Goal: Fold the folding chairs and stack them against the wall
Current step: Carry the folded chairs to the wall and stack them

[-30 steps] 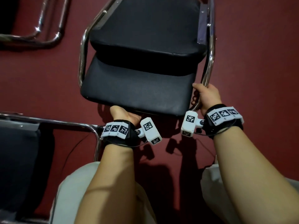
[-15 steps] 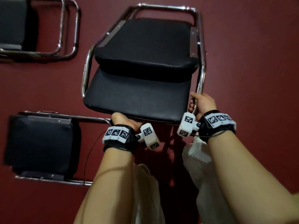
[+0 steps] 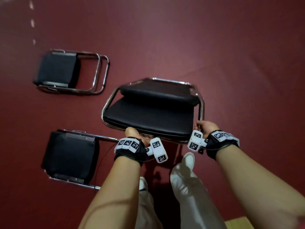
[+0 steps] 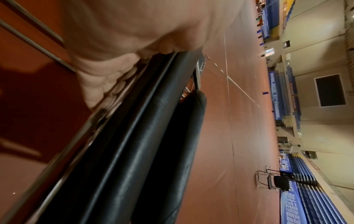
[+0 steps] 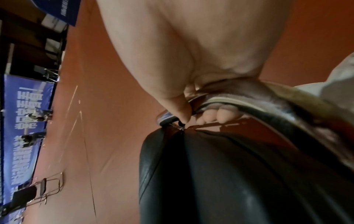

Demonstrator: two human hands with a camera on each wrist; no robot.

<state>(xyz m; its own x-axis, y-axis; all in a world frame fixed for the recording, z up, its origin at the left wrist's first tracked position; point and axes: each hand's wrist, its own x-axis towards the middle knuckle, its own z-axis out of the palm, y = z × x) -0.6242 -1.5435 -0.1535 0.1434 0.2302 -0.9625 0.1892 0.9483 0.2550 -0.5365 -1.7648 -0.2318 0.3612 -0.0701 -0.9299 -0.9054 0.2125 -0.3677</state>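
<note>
A black folding chair (image 3: 148, 113) with a chrome frame is held above the red floor (image 3: 214, 47), seat and backrest pressed close together; its near edge is gripped by the left hand (image 3: 132, 133), fingers apparently curled beneath the seat, though blurred; the frame tube at its right side is clasped by the right hand (image 3: 205, 128); two further folding chairs (image 3: 69, 156) (image 3: 66, 71) are seen on the floor to the left.
</note>
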